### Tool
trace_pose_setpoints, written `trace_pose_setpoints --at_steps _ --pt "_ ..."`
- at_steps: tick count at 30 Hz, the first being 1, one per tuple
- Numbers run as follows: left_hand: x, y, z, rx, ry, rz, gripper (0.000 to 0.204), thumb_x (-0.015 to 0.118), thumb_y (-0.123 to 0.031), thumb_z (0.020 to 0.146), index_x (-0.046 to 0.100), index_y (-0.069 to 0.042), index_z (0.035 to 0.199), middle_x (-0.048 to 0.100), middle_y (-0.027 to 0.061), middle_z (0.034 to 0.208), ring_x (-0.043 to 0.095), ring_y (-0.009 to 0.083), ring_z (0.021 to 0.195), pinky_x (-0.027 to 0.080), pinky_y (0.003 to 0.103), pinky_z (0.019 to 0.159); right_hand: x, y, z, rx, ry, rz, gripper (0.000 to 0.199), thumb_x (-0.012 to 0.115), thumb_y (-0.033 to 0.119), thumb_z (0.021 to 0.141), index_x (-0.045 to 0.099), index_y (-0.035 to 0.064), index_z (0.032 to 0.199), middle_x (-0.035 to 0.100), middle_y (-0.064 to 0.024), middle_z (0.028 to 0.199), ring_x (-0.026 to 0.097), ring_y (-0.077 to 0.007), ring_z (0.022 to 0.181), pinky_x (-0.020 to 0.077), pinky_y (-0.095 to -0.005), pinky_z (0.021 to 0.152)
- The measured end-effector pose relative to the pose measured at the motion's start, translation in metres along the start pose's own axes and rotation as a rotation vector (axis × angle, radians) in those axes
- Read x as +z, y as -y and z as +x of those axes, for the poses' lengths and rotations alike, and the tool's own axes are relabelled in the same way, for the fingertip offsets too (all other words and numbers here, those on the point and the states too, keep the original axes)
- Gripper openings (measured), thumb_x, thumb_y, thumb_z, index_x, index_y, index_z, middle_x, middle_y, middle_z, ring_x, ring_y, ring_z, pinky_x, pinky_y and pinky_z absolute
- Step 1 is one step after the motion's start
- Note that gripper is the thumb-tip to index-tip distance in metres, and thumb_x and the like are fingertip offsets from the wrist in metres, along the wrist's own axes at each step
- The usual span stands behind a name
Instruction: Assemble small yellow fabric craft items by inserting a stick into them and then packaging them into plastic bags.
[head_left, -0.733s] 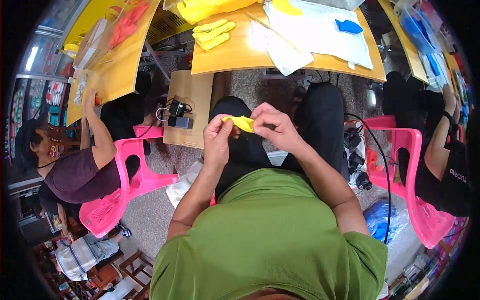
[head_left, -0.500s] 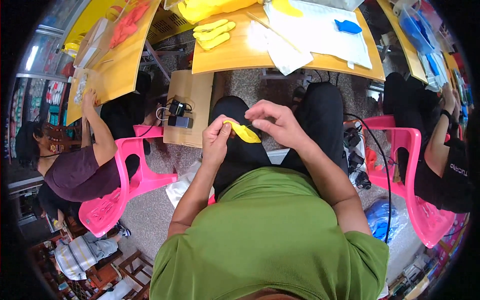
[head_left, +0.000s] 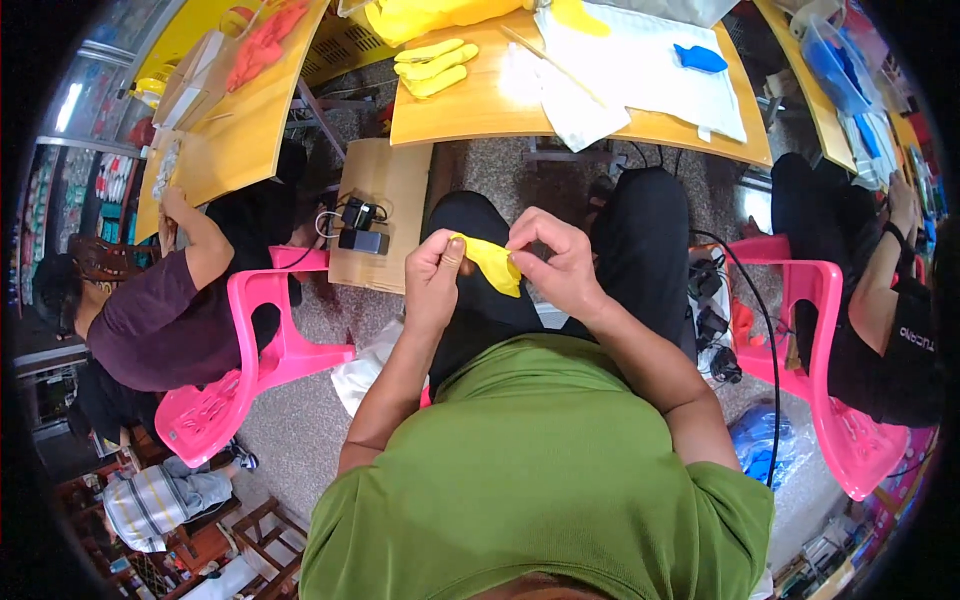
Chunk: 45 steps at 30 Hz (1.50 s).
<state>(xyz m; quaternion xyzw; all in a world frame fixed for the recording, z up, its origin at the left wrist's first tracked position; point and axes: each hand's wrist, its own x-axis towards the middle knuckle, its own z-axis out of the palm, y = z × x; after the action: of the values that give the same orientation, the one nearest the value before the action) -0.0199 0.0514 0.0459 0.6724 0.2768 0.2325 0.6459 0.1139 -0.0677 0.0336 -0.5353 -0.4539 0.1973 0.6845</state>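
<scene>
Above my lap, a small limp yellow cloth piece (head_left: 490,268) is stretched between my two hands. My left hand (head_left: 432,275) pinches its left end between thumb and fingers. The right end is gripped by the fingertips of my right hand (head_left: 556,262). On the wooden table (head_left: 470,118) in front of me lie several long yellow cloth pieces (head_left: 435,68). A white cloth (head_left: 650,92) is spread to their right, with a blue fish-shaped piece (head_left: 700,58) and another yellow piece (head_left: 582,16) on it. A thin wooden stick (head_left: 550,62) crosses the cloth's left edge.
A larger yellow heap (head_left: 440,14) sits at the table's far edge. Left of my knees, black adapters (head_left: 362,228) rest on a cardboard box (head_left: 380,185). People sit at both sides by pink chairs (head_left: 250,350). A black cable (head_left: 775,350) hangs at my right.
My right hand has come down and left onto the yellow cloth piece and taken its right end. The piece is now spread wider; my left hand still holds it.
</scene>
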Motion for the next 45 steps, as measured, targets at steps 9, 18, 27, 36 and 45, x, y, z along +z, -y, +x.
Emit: trace_pose_setpoints --at_steps 9,18,27,36,45 --pt "0.019 -0.015 0.0 -0.014 0.0 -0.145 0.016 0.056 -0.014 0.091 0.058 -0.002 0.08 0.054 -0.0023 0.069 0.047 0.0041 0.064 0.038 0.02 0.058 0.009 0.0 0.008 -0.185 -0.028 -0.273 0.027 0.064 -0.002 0.068 0.06 0.0015 0.094 0.059 -0.0121 0.084 0.059 -0.0263 0.08 0.0465 -0.0325 0.069" --pt "0.025 -0.014 -0.002 -0.054 0.149 -0.092 0.01 0.059 -0.007 0.086 0.064 0.001 0.091 0.058 -0.0029 0.072 0.048 0.003 0.062 0.038 0.019 0.054 -0.011 0.001 0.007 -0.424 -0.22 -0.53 0.02 0.068 0.002 0.063 0.061 0.0017 0.081 0.059 -0.0111 0.068 0.056 -0.0284 0.059 0.0446 -0.0357 0.053" --pt "0.024 0.0 -0.003 -0.013 0.057 -0.145 0.012 0.056 -0.004 0.087 0.062 0.002 0.095 0.061 0.0007 0.085 0.055 0.0065 0.078 0.044 0.021 0.07 -0.005 0.004 -0.006 -0.041 -0.08 -0.303 0.018 0.065 -0.001 0.074 0.059 -0.001 0.091 0.062 -0.0101 0.081 0.06 -0.0183 0.067 0.0475 -0.0283 0.059" --pt "0.026 -0.005 0.009 0.034 0.009 -0.209 0.012 0.05 -0.006 0.092 0.059 0.0 0.096 0.059 0.0003 0.089 0.053 0.0066 0.082 0.043 0.022 0.075 -0.016 0.01 -0.013 0.163 0.069 0.106 0.015 0.068 0.009 0.079 0.058 0.0021 0.088 0.047 -0.0013 0.082 0.048 -0.0053 0.069 0.0392 -0.0202 0.058" --pt "0.038 -0.007 0.008 -0.038 0.069 -0.181 0.014 0.05 -0.014 0.094 0.052 -0.004 0.085 0.054 -0.0021 0.081 0.047 0.004 0.073 0.039 0.02 0.067 -0.004 -0.001 -0.013 0.315 0.02 0.359 0.016 0.061 0.004 0.082 0.061 -0.0023 0.097 0.061 -0.0016 0.083 0.052 -0.0063 0.077 0.0443 -0.0245 0.067"
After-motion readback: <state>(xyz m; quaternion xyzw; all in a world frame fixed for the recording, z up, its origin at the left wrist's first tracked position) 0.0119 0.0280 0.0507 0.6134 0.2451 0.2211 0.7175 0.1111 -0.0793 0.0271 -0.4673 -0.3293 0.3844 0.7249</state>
